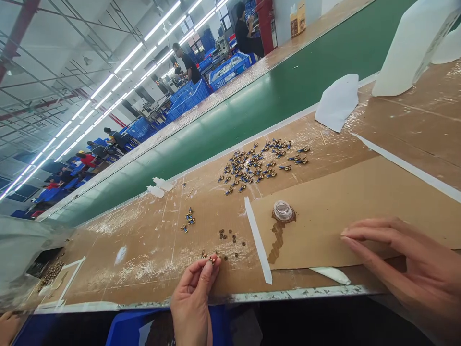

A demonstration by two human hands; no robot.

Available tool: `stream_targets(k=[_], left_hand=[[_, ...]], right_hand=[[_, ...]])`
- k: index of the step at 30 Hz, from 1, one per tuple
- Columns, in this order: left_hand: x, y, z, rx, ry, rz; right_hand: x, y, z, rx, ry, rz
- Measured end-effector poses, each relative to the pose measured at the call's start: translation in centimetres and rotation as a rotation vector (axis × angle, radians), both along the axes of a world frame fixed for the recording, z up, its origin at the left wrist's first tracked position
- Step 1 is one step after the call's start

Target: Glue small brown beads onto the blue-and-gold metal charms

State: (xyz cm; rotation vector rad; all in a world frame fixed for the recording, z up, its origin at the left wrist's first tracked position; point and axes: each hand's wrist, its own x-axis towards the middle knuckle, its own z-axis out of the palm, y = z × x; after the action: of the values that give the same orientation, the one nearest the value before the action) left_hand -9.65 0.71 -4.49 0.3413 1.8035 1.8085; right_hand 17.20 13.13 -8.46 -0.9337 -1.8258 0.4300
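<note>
Near the front edge of the cardboard-covered bench, my left hand point(196, 293) is closed in a pinch on a small brass-coloured part point(214, 258), mostly covered by the fingertips. Just beyond it lie several small dark rings point(230, 236) and a little cluster of blue-and-brass parts point(189, 218). Over the cardboard sheet point(342, 202) at the right, my right hand point(403, 254) has its thumb and fingertips pressed together. Whatever is between them, if anything, is too small to make out. A clear round dish point(283, 211) stands left of that hand, with a wet stain running from it.
A larger group of blue-and-brass parts point(255, 166) covers the bench's far side. Behind runs a green conveyor belt point(252, 103). White bottles point(160, 187) lie by its edge; a white jug point(406, 48) stands far right. Another person's hand point(9, 327) shows lower left.
</note>
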Motion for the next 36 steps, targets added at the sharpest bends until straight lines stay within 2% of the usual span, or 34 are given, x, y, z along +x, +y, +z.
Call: stream_targets(k=[7,12,18,22,26,30,36], left_hand=[[-2.0,1.3,0.2,0.017,0.013,-0.007],[-2.2,1.5,0.7,0.032,-0.05,0.028],[-1.2,2.0,1.8,0.013,-0.131,-0.059],[-0.3,2.4,2.3,-0.035,-0.103,-0.15],[1.8,3.2,2.8,-0.01,-0.031,-0.158],[3.8,4.4,3.2,-0.026,-0.006,-0.174],[3.9,7.3,3.4,-0.182,0.096,-0.334]], right_hand=[[0.0,0.1,0.1,-0.011,-0.025,-0.015],[-0.1,0.2,0.3,0.043,-0.027,-0.018],[-0.2,0.1,0.9,0.036,0.021,0.014],[-0.1,0.2,1.4,0.047,0.045,0.053],[0.0,0.3,1.5,0.039,0.097,0.075],[-0.1,0.2,1.4,0.026,0.131,0.088],[-0.1,0.2,1.5,-0.017,0.168,0.097]])
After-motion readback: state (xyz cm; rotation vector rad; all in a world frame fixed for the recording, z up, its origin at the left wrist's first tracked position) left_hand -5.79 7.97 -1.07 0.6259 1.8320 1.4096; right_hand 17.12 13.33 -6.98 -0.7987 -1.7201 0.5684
